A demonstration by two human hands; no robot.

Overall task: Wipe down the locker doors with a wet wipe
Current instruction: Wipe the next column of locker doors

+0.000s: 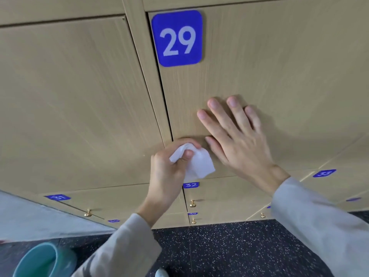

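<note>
I am observing a dark floor (pixel 229 248) with pale speckles lying below the locker bank. A teal bucket (pixel 43 260) is standing on it at the lower left, partly cut off by the frame edge. A pale grey surface (pixel 30 214) is adjoining the floor at far left.

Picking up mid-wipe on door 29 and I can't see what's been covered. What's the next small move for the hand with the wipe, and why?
Probably sweep the wet wipe up along the left edge of door 29. The left hand grips it bunched at the door's lower left corner, while the right hand lies flat on the panel. The broad area above, toward the blue number plate, lies open to a stroke.
</note>
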